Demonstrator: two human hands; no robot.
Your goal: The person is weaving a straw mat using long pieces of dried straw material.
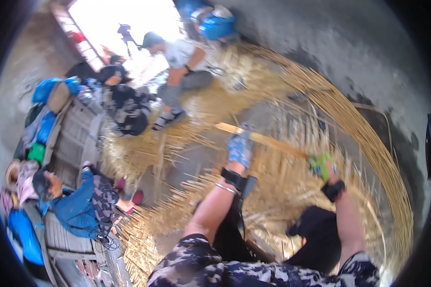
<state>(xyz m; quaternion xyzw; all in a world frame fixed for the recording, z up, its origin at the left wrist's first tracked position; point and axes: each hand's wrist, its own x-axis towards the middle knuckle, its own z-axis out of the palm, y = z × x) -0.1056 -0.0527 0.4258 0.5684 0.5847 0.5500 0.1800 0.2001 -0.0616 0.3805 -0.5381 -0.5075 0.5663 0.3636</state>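
Observation:
My left hand [239,147], in a blue patterned glove, grips a flat bamboo strip [273,141] near its left end. My right hand [322,166], in a green glove, holds the same strip further right; motion blur hides the fingers. The strip runs from upper left down to the right between both hands. Both wrists carry black bands. Beneath my hands lie heaps of thin bamboo slivers [277,191]. My dark trouser legs show at the bottom.
Long bamboo strips [363,138] curve along the right side by a grey wall. Three other people sit nearby: one in a white shirt [182,52], one in dark clothes [127,107], one in blue [83,198]. A wooden bench [74,134] with bags stands left.

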